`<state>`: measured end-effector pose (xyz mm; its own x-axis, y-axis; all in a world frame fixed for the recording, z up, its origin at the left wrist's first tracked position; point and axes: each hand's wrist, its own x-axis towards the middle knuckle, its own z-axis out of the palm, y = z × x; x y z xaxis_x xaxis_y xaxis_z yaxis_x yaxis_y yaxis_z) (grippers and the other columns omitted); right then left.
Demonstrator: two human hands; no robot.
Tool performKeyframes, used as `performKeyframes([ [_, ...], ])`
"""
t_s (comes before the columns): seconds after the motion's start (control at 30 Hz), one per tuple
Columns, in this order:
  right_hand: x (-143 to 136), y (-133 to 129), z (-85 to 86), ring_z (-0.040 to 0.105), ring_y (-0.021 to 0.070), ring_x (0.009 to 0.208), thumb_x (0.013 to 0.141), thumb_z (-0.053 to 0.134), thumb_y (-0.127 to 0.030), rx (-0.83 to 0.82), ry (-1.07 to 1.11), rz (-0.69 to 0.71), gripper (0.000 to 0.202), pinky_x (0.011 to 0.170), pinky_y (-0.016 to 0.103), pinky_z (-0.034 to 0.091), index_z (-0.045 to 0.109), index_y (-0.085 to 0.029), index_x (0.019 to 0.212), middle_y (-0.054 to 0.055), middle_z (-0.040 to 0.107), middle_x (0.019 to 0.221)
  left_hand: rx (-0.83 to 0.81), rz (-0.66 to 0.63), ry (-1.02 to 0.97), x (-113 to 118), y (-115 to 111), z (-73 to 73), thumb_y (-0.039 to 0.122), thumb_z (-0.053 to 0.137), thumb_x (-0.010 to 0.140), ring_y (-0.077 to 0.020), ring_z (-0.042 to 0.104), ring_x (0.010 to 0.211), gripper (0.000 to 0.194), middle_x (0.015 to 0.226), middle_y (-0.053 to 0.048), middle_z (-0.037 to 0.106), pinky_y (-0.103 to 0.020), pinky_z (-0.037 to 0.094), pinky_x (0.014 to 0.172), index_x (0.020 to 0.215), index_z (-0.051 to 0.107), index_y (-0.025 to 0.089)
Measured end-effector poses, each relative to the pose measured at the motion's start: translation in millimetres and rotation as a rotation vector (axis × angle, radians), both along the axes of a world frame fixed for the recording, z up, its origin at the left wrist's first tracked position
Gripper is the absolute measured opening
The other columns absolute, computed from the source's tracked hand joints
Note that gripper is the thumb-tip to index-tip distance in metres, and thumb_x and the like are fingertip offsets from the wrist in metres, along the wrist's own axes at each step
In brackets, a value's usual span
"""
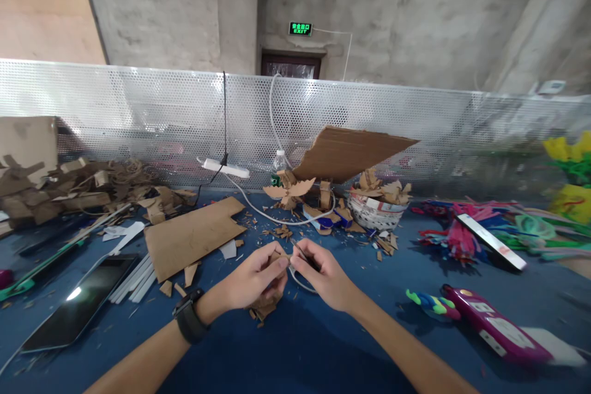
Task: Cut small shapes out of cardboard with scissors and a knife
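I see soft, middling light, with the metal mesh [184, 117] washed out towards the left and a white glare spot on the tablet [82, 305]. Shadow dims the near desk [295, 360]; edge flowers [572, 154] look blurred (stretched, too).

The blue bench [332, 345] directly supports a dark-screened tablet [80, 305], white strips [136, 280], a round basket [375, 217], and scattered cardboard scraps [281, 232].

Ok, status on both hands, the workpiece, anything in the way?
Left hand pinches small brown piece. Right hand grips thin dark tool; contact unclear. Cardboard scraps below left hand, white cable just beyond.
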<state>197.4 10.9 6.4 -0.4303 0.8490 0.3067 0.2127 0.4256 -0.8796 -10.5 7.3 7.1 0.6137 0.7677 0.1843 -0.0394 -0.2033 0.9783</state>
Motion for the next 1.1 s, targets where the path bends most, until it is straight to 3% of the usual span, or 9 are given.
performKeyframes([
  [0.1,2,2,-5.1,0.047,0.0152,0.069,0.097,0.055,-0.072,0.01,0.042,0.002,0.05,0.065,0.028,0.046,0.054,-0.023,0.09,-0.002,0.049,0.077,-0.075,0.006,-0.075,1,2,-2.0,0.062,0.052,0.101,-0.0084,0.046,0.046,0.041,0.068,0.004,0.06,-0.023,0.03,0.045,0.091,0.048,0.023],
  [0.2,2,3,-11.2,0.06,0.0215,0.086,0.099,0.044,-0.076,0.005,0.031,-0.088,0.057,0.084,0.036,0.054,0.064,-0.023,0.099,0.005,0.063,0.089,-0.136,0.004,-0.16,2,3,-2.9,0.061,0.051,0.101,-0.0085,0.046,0.045,0.039,0.067,0.004,0.061,-0.022,0.027,0.043,0.091,0.046,0.023],
  [0.33,-1,1,-18.3,0.065,0.0276,0.108,0.103,0.037,-0.073,0.073,-0.033,-0.114,0.059,0.103,0.044,0.052,0.072,-0.025,0.11,0.01,0.071,0.108,-0.174,0.01,-0.239,4,1,-1.7,0.061,0.051,0.101,-0.0074,0.042,0.043,0.04,0.066,0.005,0.059,-0.022,0.023,0.041,0.089,0.043,0.024],
  [0.47,-5,1,-23.9,0.063,0.0272,0.115,0.107,0.033,-0.067,0.145,-0.1,-0.093,0.055,0.113,0.047,0.046,0.071,-0.028,0.119,0.008,0.071,0.111,-0.165,0.016,-0.278,7,-2,-0.8,0.062,0.052,0.1,-0.0067,0.04,0.041,0.041,0.066,0.005,0.058,-0.022,0.02,0.04,0.088,0.042,0.024],
  [0.7,-10,-2,-24.1,0.064,0.0241,0.105,0.109,0.03,-0.065,0.132,-0.095,-0.062,0.053,0.106,0.041,0.052,0.069,-0.029,0.116,0.007,0.068,0.106,-0.235,-0.006,-0.342,10,-5,0.7,0.06,0.058,0.097,-0.0053,0.037,0.04,0.043,0.063,0.006,0.055,-0.021,0.019,0.04,0.084,0.042,0.024],
  [0.9,-11,-3,-23.2,0.064,0.0262,0.099,0.109,0.032,-0.064,0.138,-0.075,-0.068,0.053,0.1,0.044,0.056,0.072,-0.029,0.114,0.008,0.069,0.102,-0.367,-0.069,-0.41,10,-6,-1.7,0.056,0.062,0.097,-0.0052,0.037,0.041,0.04,0.065,0.007,0.054,-0.018,0.019,0.037,0.086,0.041,0.024],
  [1.1,-11,-4,-23.4,0.064,0.0266,0.102,0.108,0.034,-0.062,0.173,-0.088,-0.088,0.049,0.101,0.042,0.055,0.07,-0.028,0.111,0.009,0.069,0.105,-0.464,-0.136,-0.408,9,-4,-1.3,0.055,0.067,0.095,-0.005,0.026,0.043,0.041,0.061,0.009,0.047,-0.016,0.012,0.037,0.088,0.039,0.025],
])
